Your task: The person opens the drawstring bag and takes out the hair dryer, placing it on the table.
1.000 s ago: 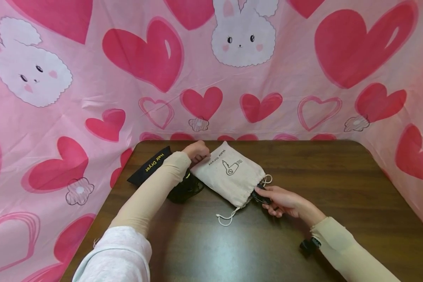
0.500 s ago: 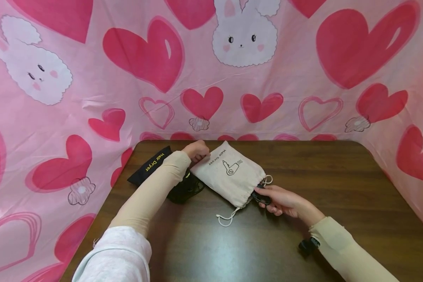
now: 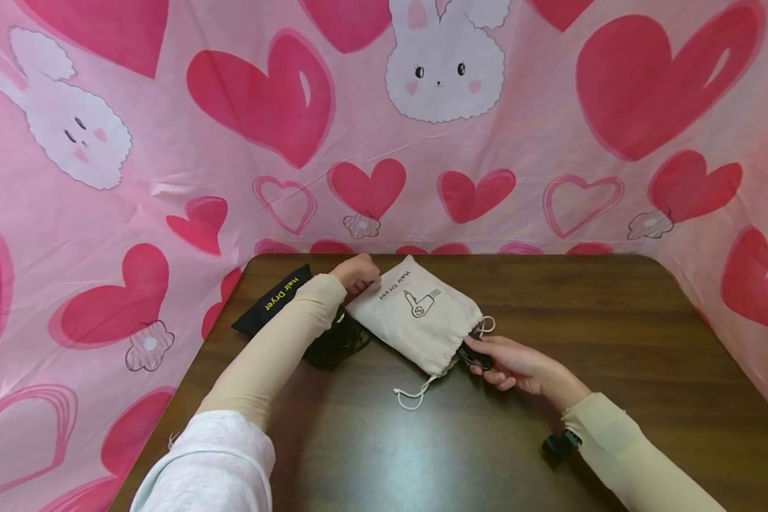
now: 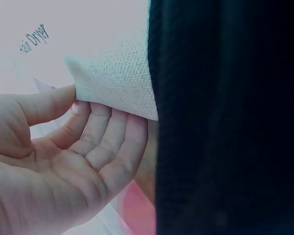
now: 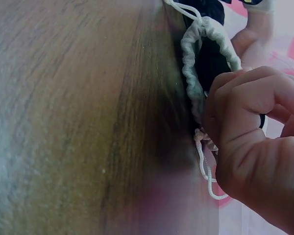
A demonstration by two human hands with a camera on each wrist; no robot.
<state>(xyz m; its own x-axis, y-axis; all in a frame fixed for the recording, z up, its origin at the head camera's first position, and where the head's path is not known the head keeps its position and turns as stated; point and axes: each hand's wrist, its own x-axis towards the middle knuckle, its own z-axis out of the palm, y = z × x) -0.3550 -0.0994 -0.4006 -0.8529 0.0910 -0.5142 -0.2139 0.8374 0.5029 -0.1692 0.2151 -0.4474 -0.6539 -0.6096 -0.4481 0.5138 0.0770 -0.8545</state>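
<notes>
A cream drawstring bag (image 3: 444,306) printed "Hair Dryer" lies slantwise on the wooden table, its gathered mouth toward the right. My left hand (image 3: 356,274) pinches its far-left bottom corner between thumb and forefinger, with the other fingers behind the cloth (image 4: 112,93). At the mouth, my right hand (image 3: 512,364) grips a smooth black piece (image 3: 476,358) that sticks out of the bag. Most of that piece is hidden inside, and I cannot tell its kind. In the right wrist view, the ruffled mouth (image 5: 188,73) gapes around something dark.
A black pouch (image 3: 269,306) with yellow "Hair Dryer" lettering lies at the left, partly behind my left arm. Beside it is a black bundle of thin cords (image 3: 336,348). A white drawstring (image 3: 412,398) trails onto the table. A heart-patterned pink cloth (image 3: 473,142) surrounds the table.
</notes>
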